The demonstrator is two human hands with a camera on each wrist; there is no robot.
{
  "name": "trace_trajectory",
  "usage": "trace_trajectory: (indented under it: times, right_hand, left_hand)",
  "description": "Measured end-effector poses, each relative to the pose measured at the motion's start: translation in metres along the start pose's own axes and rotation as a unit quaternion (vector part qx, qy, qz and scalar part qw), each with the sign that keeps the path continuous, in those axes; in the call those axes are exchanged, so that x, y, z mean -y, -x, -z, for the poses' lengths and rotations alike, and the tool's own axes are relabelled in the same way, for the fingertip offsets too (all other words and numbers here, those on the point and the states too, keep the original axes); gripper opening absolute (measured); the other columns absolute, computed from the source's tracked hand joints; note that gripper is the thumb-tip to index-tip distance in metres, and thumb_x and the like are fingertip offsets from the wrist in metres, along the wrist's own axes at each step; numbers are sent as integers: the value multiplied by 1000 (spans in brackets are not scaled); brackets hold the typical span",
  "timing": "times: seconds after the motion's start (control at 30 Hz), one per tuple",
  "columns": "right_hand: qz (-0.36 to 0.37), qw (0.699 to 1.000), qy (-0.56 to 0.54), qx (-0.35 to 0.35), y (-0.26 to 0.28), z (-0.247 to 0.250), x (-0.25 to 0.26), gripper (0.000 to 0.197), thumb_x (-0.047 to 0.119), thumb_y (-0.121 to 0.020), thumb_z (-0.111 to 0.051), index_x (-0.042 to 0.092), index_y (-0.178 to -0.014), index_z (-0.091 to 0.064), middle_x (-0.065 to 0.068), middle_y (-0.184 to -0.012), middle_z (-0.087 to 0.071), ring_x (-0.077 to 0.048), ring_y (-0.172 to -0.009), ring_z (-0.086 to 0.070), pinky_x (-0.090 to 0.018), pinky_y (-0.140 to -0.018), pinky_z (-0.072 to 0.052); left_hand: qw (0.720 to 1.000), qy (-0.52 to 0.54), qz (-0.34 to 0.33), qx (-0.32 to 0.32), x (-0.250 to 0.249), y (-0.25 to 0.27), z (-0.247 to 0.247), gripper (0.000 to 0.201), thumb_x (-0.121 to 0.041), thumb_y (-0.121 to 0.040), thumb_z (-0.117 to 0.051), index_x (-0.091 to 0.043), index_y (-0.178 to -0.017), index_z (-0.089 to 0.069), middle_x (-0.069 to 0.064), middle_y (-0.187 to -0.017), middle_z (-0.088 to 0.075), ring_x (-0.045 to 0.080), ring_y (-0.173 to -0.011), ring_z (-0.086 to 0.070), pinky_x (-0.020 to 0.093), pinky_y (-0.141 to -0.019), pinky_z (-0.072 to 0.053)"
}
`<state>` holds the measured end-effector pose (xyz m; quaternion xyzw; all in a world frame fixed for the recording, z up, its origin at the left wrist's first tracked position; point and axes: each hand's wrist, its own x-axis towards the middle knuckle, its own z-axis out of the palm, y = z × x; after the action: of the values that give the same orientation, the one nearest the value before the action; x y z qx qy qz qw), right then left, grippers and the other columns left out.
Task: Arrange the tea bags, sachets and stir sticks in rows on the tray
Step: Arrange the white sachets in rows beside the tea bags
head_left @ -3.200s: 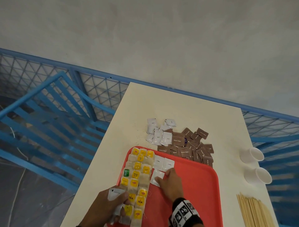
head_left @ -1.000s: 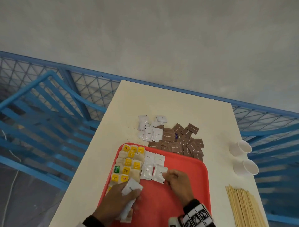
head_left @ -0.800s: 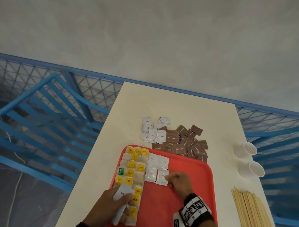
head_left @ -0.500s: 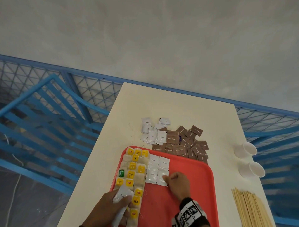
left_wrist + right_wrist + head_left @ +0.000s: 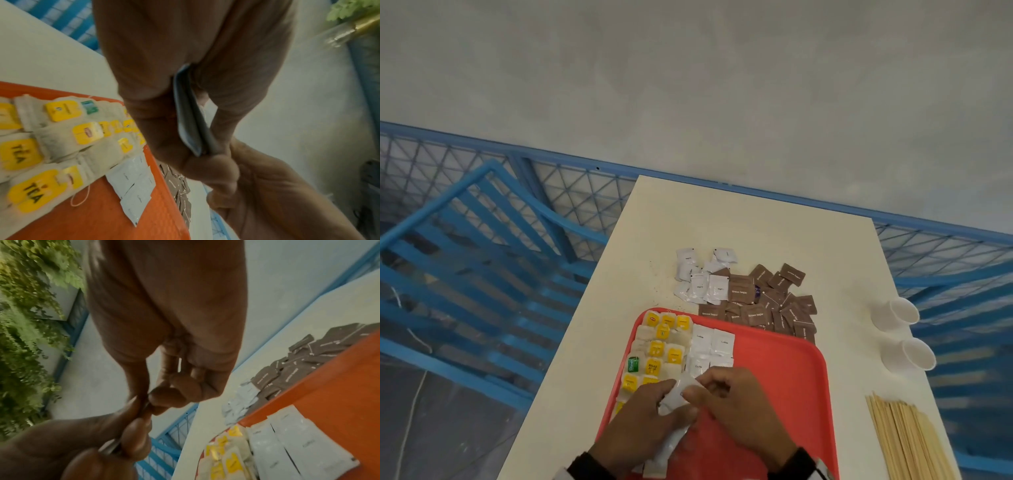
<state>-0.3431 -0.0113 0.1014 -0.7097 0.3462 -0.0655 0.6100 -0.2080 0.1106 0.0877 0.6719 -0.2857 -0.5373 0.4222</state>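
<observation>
Two hands meet over the red tray (image 5: 791, 377). The left hand (image 5: 640, 421) grips a stack of white sachets (image 5: 674, 401); its count is hidden by the fingers. The right hand (image 5: 736, 407) pinches the stack's top edge between thumb and forefinger. Just beyond the hands, four white sachets (image 5: 710, 342) lie in rows, partly covered by the knuckles. Left of them sit the tea bags (image 5: 661, 346), the near ones hidden under the left hand. Loose sachets (image 5: 756, 294) lie farther off on the counter (image 5: 756, 226); stir sticks (image 5: 907, 442), cut off by the frame, lie right of the right hand.
</observation>
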Motion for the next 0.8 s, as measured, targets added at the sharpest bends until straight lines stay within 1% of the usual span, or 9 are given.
trace_trajectory:
  times: [0.1,0.2,0.27,0.33,0.43,0.5,0.57,0.67,0.8]
  right_hand:
    - [8,999,-17,-34,0,19,-3,11,20,-81,-79,11,-78,-77,8,-63,-66,4,-55,-51,-13,-56,-38]
    - [-16,999,-44,-23,5,28,-6,10,18,-78,-81,10,-75,-77,9,-58,-63,3,-51,-47,-13,-52,-36]
    - [-29,998,-63,-14,8,27,-9,12,19,-80,-79,8,-77,-77,10,-57,-63,2,-52,-49,-13,-53,-38]
    - [-45,995,-93,-17,11,23,-14,20,26,-85,-74,6,-81,-76,8,-58,-62,-3,-54,-49,-15,-53,-38]
    - [-76,987,-137,-33,14,19,-21,29,35,-89,-66,8,-85,-75,3,-64,-64,-7,-57,-52,-18,-52,-40]
    - [-98,985,-138,-14,17,13,-23,27,38,-84,-71,11,-80,-73,0,-68,-66,-8,-57,-55,-19,-52,-42]
    - [-100,988,-119,9,21,5,-26,19,29,-84,-75,18,-69,-71,-3,-63,-65,-8,-53,-54,-18,-51,-42]
    - [-93,991,-93,-10,19,-5,-37,29,17,-85,-75,20,-58,-67,0,-54,-62,-7,-47,-51,-18,-49,-40]
    - [-123,985,-96,-66,8,-11,-57,29,11,-85,-75,13,-58,-64,-1,-50,-57,-5,-42,-44,-17,-46,-36]
  left_hand:
    - [999,-34,-19,-4,-1,2,-4,32,-42,-88,-71,-11,-88,-71,13,-85,-73,23,-72,-71,41,-74,-58]
    - [999,-40,-4,-17,-1,7,-5,28,-44,-85,-71,-18,-75,-69,3,-77,-73,24,-74,-70,38,-69,-58]
    - [999,-45,13,19,2,10,-5,31,-51,-83,-72,-21,-76,-71,1,-81,-76,27,-76,-72,42,-72,-59]
    - [997,-53,20,44,5,12,-5,39,-57,-80,-71,-19,-84,-73,9,-86,-76,37,-82,-72,50,-78,-60]
    - [999,-3,37,9,13,13,-6,29,-40,-86,-73,-11,-92,-75,10,-89,-77,38,-86,-72,49,-81,-58]
    - [998,31,53,-18,19,13,-7,25,-31,-87,-72,-8,-97,-75,11,-92,-77,37,-89,-72,45,-80,-58]
    - [997,43,62,-17,23,11,-10,23,-29,-86,-73,-8,-96,-76,12,-91,-77,35,-88,-73,40,-77,-58]
    - [997,22,70,-15,30,8,-9,22,-31,-90,-70,-11,-83,-77,10,-85,-78,32,-83,-74,30,-69,-59]
    - [995,29,96,-9,42,8,5,27,-25,-97,-62,-10,-83,-79,15,-83,-77,28,-68,-73,36,-70,-60]
